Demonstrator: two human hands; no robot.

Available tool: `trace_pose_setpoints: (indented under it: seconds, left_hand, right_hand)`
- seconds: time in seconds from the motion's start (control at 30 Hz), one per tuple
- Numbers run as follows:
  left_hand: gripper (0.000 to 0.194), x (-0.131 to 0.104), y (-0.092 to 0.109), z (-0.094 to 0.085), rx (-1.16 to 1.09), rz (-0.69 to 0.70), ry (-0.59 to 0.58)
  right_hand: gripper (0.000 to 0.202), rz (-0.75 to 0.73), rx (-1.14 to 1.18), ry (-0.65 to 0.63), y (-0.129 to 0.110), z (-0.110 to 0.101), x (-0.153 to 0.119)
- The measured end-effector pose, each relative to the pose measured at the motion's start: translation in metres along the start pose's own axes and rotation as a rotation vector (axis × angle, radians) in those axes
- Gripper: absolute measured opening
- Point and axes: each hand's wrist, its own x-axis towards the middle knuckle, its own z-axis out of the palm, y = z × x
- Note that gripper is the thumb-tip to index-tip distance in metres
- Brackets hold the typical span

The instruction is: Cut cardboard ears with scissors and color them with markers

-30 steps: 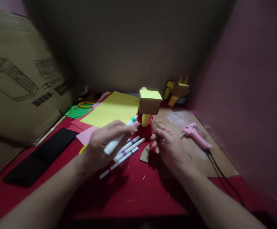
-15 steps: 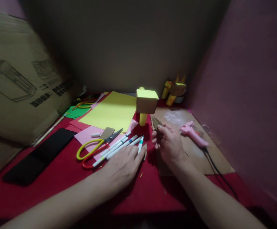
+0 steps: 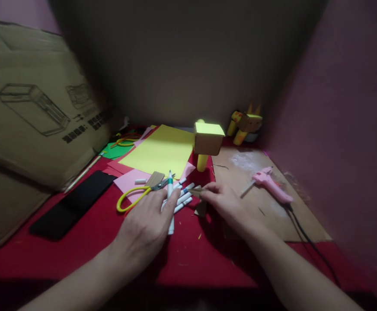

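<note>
Over the red tablecloth (image 3: 185,268), both forearms are angled inward from the lower corners. The left hand (image 3: 145,222) is kept back-up, with its fingers bent and its thumb laid across 1 green-banded marker (image 3: 170,182), which is held tip-away above the scissors (image 3: 133,198) and the other white markers (image 3: 183,202). By the right hand (image 3: 223,199), its wrist turned leftward, 1 cardboard piece (image 3: 195,190) is pinched narrowly between thumb and fingers, just beside those markers.
</note>
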Motion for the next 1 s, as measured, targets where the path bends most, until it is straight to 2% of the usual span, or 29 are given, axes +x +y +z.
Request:
trace_pose_setpoints:
  seconds: [0.1,0.2,0.3,0.4,0.5,0.6,0.67,0.8,0.9,1.0]
  left_hand:
    - [0.036,-0.005,-0.004,0.002,-0.065,-0.053,0.007]
    - [0.036,-0.016,-0.005,0.003,-0.149,-0.16,0.003]
    - [0.038,-0.029,-0.001,0.002,-0.243,-0.249,0.032]
    - [0.041,-0.037,0.006,0.0,-0.353,-0.329,0.143]
    - [0.041,-0.04,0.009,-0.005,-0.437,-0.488,0.271]
    - [0.038,-0.041,0.007,-0.01,-0.475,-0.587,0.327]
    - [0.037,-0.042,0.005,-0.012,-0.501,-0.61,0.338]
    - [0.036,-0.044,0.003,-0.011,-0.537,-0.628,0.333]
    - [0.035,-0.045,0.003,-0.009,-0.559,-0.629,0.323]
    - [0.038,-0.046,0.004,-0.008,-0.598,-0.583,0.306]
  right_hand:
    - [0.013,-0.157,-0.373,-0.03,0.001,0.0,-0.004]
    - [0.017,-0.383,-0.782,0.094,-0.005,-0.001,-0.009]
    - [0.018,-0.513,-0.915,0.116,-0.02,0.01,-0.006]
    - [0.019,-0.592,-0.917,-0.054,-0.036,0.039,0.013]
    - [0.021,-0.619,-0.969,-0.188,-0.044,0.078,0.045]
    - [0.022,-0.648,-0.984,-0.238,-0.043,0.112,0.074]
    - [0.017,-0.65,-0.97,-0.255,-0.04,0.125,0.088]
    - [0.005,-0.619,-0.855,-0.244,-0.038,0.131,0.102]
    - [0.006,-0.532,-0.689,-0.23,-0.042,0.12,0.098]
    - [0.015,-0.433,-0.479,-0.253,-0.046,0.104,0.082]
